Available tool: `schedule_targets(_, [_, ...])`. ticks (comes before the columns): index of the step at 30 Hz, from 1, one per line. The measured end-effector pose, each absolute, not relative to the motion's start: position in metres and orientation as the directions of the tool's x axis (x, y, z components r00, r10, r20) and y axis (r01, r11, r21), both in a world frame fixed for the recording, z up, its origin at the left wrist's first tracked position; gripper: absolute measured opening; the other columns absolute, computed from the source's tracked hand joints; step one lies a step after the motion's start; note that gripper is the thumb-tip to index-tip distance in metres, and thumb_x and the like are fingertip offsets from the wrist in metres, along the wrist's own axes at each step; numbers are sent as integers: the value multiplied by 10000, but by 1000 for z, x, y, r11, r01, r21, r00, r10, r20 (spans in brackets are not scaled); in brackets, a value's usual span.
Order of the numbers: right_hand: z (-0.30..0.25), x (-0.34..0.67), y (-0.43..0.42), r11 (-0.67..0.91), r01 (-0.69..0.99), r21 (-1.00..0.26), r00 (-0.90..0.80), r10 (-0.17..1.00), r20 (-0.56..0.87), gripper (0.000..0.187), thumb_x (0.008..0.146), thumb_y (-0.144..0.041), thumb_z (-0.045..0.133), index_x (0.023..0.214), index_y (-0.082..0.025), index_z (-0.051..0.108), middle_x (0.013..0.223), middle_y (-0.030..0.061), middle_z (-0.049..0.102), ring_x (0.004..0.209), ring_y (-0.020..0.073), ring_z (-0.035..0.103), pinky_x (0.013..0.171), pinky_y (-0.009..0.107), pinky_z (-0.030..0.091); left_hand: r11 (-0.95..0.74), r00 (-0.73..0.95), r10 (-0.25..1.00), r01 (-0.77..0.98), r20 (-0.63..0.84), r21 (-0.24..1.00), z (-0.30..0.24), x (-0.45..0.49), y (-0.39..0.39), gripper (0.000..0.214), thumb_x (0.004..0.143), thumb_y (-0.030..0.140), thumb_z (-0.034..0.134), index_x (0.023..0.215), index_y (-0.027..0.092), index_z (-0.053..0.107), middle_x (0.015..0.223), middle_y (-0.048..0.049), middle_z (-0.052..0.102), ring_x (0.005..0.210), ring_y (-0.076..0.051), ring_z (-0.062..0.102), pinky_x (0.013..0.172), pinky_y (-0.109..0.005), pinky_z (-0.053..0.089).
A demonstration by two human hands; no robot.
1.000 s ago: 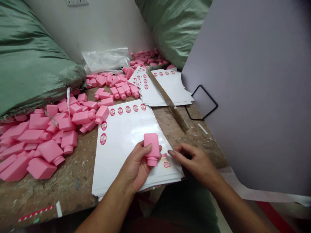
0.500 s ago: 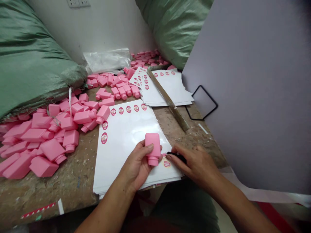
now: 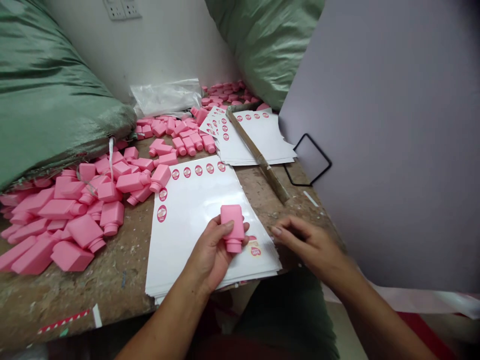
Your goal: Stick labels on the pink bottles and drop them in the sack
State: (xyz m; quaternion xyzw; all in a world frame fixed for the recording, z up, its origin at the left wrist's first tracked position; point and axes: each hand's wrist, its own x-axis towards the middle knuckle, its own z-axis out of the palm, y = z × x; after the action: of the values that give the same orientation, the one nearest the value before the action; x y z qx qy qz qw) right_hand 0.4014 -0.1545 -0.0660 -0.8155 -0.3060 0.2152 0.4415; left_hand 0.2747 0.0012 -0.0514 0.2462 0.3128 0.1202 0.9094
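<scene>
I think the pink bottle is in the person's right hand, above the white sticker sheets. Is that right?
Not quite: the pink bottle is in the left hand, above the white sticker sheets. The head view shows it.

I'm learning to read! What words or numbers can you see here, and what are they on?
Round labels on the white sheet: too small to read.
Bigger label beside the held pink bottle: dark letters, too blurred to read.
Held pink bottle: no writing shows on the side facing us.
</scene>
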Motion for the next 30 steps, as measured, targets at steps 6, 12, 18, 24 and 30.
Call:
schedule_targets(6, [-75,397,-154,-444,766,-465,539,837,89,210,913,-364,492,849,-242,650,824,20,689,747,206,625,642,318,354,856,794,357,-68,-492,512,-52,271,2,276,833,127,604,1105,113,560,1134,-140,628,969,-206,654,750,-286,572])
schedule_targets(12, [-80,400,-152,-459,788,-410,524,850,56,137,915,-319,505,899,-239,615,833,2,704,742,203,635,650,323,355,861,800,346,-63,-491,505,-54,271,2,277,833,134,615,1104,122,559,1138,-141,633,965,-201,656,768,-299,576])
schedule_targets(18, [-74,398,-149,-476,775,-415,553,830,81,134,903,-326,505,834,-234,573,743,-11,681,632,185,588,599,312,325,860,799,345,-58,-493,507,-54,271,1,294,839,124,605,1129,114,558,1082,-126,645,956,-194,661,771,-292,577])
schedule_targets(24, [-72,398,-146,-463,793,-395,535,840,89,125,897,-306,517,817,-228,575,739,-11,685,648,193,599,635,327,328,862,796,343,-56,-498,504,-53,271,0,275,839,119,603,1111,119,560,1087,-124,646,976,-199,659,798,-306,576])
schedule_targets(30, [-72,401,-145,-435,791,-431,517,852,88,144,901,-322,507,816,-228,576,730,-10,680,627,176,592,597,308,332,859,790,344,-48,-507,509,-50,271,1,265,836,108,593,1098,120,556,1083,-126,647,941,-201,666,763,-306,579])
